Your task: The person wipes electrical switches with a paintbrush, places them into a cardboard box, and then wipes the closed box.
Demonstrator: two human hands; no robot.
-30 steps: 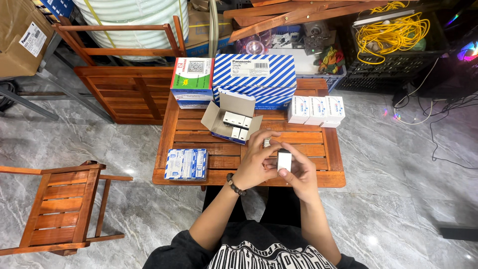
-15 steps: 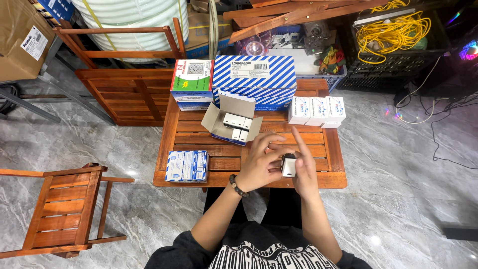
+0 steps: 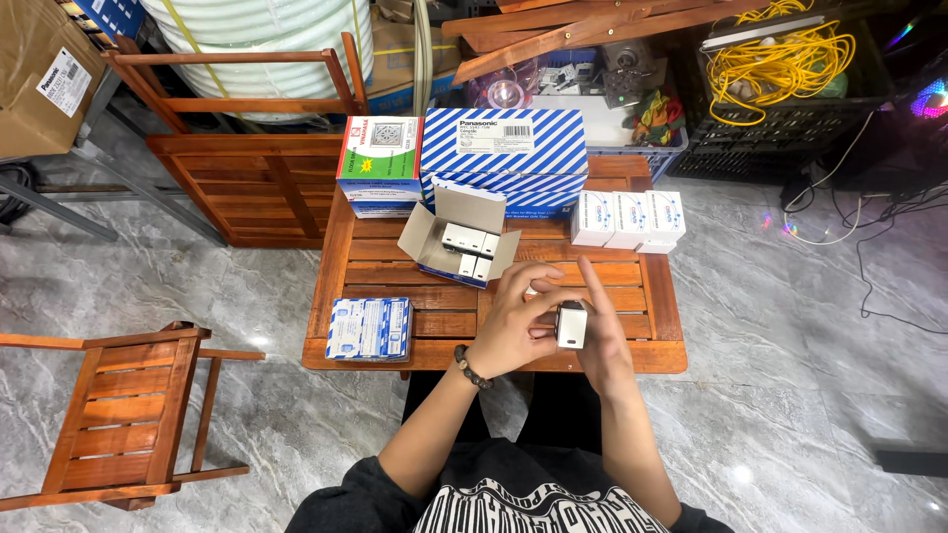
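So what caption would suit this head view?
Both hands, left hand and right hand, hold a small white switch over a slatted wooden table.

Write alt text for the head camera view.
Both hands, left hand and right hand, hold a small white rectangular part over a slatted wooden table. On it sit an open cardboard box of similar parts, three small white boxes and a blue-and-white striped carton.

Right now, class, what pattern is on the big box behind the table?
Blue and white diagonal stripes on the big box; head view.
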